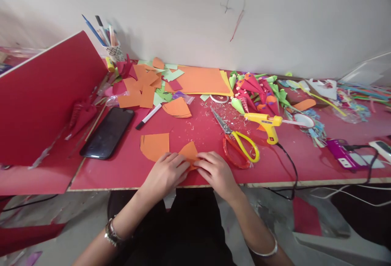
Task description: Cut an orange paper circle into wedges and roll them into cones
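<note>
Left hand (171, 170): fingers bent, held close together, gripping the left side of an orange paper piece (188, 150). Right hand (216, 173): fingers partly curled, fingertips gripping the same piece at its right edge. Paper sits between the hands, near the front edge of the red tabletop (122, 174). Just beyond the left hand: a second orange piece (156, 146), one side rounded, flat. Right of the right hand: scissors (229, 130), one yellow and one red handle; then a yellow glue gun (266, 122), markings too small to read. Farther left: phone (107, 132), screen dark.
</note>
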`<state>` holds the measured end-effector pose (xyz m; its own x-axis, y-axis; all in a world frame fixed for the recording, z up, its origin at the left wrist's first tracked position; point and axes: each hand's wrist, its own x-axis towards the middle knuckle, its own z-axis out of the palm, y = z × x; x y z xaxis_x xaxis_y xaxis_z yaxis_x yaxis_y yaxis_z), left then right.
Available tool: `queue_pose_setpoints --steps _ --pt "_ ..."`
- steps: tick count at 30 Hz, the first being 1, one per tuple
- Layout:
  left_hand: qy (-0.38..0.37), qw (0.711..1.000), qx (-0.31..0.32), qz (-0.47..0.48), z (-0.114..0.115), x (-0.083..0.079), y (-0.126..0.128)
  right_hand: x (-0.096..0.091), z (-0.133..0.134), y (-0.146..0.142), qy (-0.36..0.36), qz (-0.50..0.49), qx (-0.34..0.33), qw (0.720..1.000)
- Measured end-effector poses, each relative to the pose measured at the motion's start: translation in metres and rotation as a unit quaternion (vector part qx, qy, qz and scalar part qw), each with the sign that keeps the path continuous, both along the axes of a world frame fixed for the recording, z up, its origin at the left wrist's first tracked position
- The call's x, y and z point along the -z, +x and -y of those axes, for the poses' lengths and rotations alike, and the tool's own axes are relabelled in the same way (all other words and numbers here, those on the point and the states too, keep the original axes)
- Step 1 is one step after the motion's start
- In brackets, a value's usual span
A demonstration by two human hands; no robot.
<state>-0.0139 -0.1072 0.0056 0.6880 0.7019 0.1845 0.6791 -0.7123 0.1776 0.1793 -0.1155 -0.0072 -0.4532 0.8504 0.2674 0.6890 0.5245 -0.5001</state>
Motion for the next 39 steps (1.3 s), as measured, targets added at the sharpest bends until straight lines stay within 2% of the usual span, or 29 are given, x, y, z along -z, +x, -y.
queue_pose_setpoints --steps 4,10,13,17,21,28,39 --pt "-0.042 0.997 0.006 0.063 -0.002 0.003 -0.010 -0.004 0.002 0.003 -0.018 -0.019 0.008 1.000" --pt "0.020 0.999 0.009 0.031 0.002 0.001 -0.003 -0.004 0.012 0.006 -0.031 -0.038 0.026 0.998" --pt "-0.003 0.999 0.014 0.050 0.002 0.002 0.002 -0.003 0.013 0.008 -0.037 -0.052 0.032 0.997" --pt "-0.074 0.989 -0.026 0.123 0.000 0.008 0.001 -0.003 0.011 0.008 -0.039 -0.060 0.036 0.997" --pt "-0.113 0.976 -0.070 0.174 -0.002 0.014 -0.001 0.000 0.013 0.007 -0.039 -0.092 0.067 0.993" --pt "-0.124 0.964 -0.119 0.204 -0.001 0.015 0.003 0.001 0.017 0.005 -0.042 -0.114 0.112 0.986" --pt "-0.092 0.967 -0.180 0.156 -0.004 0.014 0.003 0.003 0.016 0.001 -0.017 -0.085 0.162 0.983"
